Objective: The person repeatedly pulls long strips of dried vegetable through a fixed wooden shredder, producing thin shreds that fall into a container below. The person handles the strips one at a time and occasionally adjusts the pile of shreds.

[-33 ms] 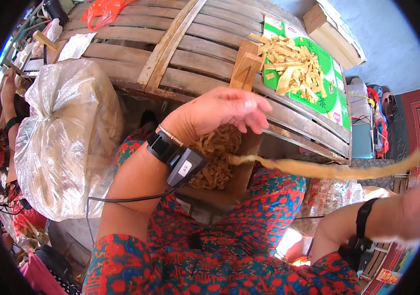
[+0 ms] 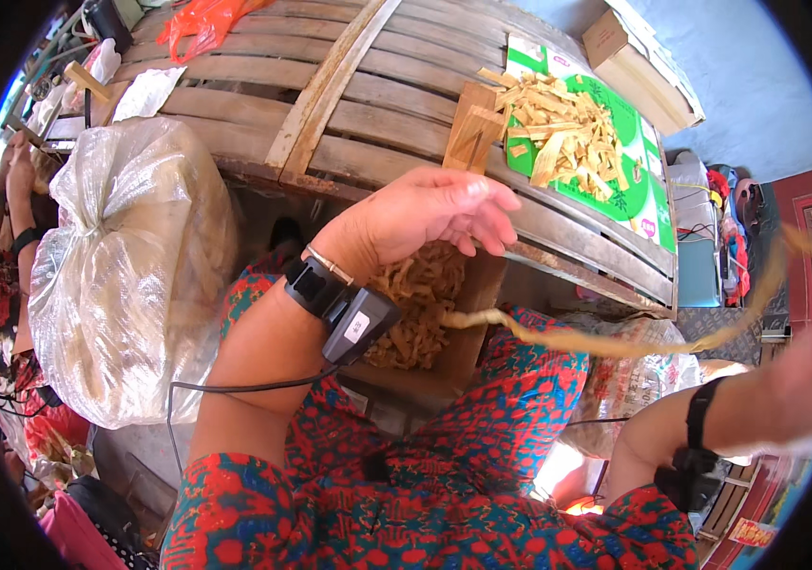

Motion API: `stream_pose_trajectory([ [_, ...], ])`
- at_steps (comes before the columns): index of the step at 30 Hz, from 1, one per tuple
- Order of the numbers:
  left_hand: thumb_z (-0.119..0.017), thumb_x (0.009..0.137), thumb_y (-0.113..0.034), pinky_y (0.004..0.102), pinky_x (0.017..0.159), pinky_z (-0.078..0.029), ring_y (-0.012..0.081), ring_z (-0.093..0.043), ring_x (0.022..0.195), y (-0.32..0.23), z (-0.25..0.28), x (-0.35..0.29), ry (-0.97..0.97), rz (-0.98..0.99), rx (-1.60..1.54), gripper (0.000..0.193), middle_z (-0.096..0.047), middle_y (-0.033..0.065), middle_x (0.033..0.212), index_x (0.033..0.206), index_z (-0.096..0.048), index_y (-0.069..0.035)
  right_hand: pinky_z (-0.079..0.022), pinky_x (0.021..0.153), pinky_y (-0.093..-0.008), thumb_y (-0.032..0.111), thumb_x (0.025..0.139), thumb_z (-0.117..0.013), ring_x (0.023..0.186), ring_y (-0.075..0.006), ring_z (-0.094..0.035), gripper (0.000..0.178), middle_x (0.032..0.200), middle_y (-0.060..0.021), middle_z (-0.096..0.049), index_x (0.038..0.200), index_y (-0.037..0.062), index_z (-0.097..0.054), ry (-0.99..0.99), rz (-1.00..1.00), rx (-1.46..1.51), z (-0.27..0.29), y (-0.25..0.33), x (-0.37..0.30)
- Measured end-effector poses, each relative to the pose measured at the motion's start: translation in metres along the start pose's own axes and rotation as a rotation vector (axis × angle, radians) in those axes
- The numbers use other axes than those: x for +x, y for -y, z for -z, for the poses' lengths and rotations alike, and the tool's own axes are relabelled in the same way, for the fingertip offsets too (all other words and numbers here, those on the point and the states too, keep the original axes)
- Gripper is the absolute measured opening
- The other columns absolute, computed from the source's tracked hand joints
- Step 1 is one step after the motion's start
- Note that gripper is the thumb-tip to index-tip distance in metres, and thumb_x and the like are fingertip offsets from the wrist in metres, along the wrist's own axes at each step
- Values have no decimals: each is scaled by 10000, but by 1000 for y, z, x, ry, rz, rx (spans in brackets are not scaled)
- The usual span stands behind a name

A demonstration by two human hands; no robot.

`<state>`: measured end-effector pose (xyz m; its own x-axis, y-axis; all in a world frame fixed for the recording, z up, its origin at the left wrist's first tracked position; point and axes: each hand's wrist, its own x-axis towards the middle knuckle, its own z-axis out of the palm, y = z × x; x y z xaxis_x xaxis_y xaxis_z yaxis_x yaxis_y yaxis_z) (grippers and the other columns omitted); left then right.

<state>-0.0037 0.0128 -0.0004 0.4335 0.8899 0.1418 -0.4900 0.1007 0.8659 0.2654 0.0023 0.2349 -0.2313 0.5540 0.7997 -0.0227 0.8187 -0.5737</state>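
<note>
My left hand (image 2: 439,211) hovers above a cardboard box (image 2: 470,347) between my knees, its fingers loosely bent and apart, with nothing visible in them. Twisted tan strips (image 2: 415,328) fill the box. From it a long tan strip (image 2: 596,342) runs to the right through the air and loops up near the picture's rim. My right hand (image 2: 805,380) is there, blurred, with its fingertips cut off by the dark edge; the strip's far end appears to be in its grip. Both wrists wear black straps, the left with a small device (image 2: 360,325) and cable.
Flat, pale-yellow pieces (image 2: 572,133) lie on green-and-white cardboard (image 2: 658,204) on the slatted wooden table (image 2: 396,114). A wooden block (image 2: 472,128) stands beside them. At left bulges a tied plastic sack (image 2: 130,285); beyond it shows another person's arm (image 2: 21,199). A carton (image 2: 639,71) sits far right.
The long strip's right part has gone from nearly straight to a sagging curve with a raised loop. My right hand has shifted slightly; my left hand has hardly moved.
</note>
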Motion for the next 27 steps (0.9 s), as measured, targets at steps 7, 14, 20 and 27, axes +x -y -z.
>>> stream_pose_trajectory([
  [7, -660, 831, -520, 330, 962, -420, 188, -517, 1173, -5, -12, -7, 235, 74, 283, 844, -547, 107, 1280, 1402, -362, 27, -496, 598, -403, 100, 826, -583, 660, -328, -647, 116, 714, -151, -643, 914, 77, -654, 872, -337, -635, -74, -95, -105],
  [14, -524, 920, -126, 275, 567, -500, 115, -606, 578, -25, -15, -8, 121, 426, 758, 162, -655, 29, 740, 1035, -604, -44, -501, 603, -449, 116, 825, -512, 637, -344, -640, 156, 620, -104, -638, 892, 82, -649, 702, -509, -941, -61, -146, -98],
  [20, -513, 943, -126, 268, 537, -486, 117, -597, 563, -22, -16, 1, -21, 411, 783, 182, -633, 43, 691, 843, -616, -15, -401, 986, -403, 200, 838, -653, 1233, -301, -477, 337, 1040, -161, -656, 1140, 56, -614, 764, -317, -466, -61, -150, -110],
  [27, -521, 938, -124, 235, 621, -480, 108, -615, 705, -24, -1, 2, -50, 268, 524, 201, -665, 39, 805, 1044, -658, -21, -504, 583, -302, 196, 827, -727, 634, -174, -646, 229, 746, -99, -661, 942, 28, -623, 604, -639, -38, -109, -174, -111],
])
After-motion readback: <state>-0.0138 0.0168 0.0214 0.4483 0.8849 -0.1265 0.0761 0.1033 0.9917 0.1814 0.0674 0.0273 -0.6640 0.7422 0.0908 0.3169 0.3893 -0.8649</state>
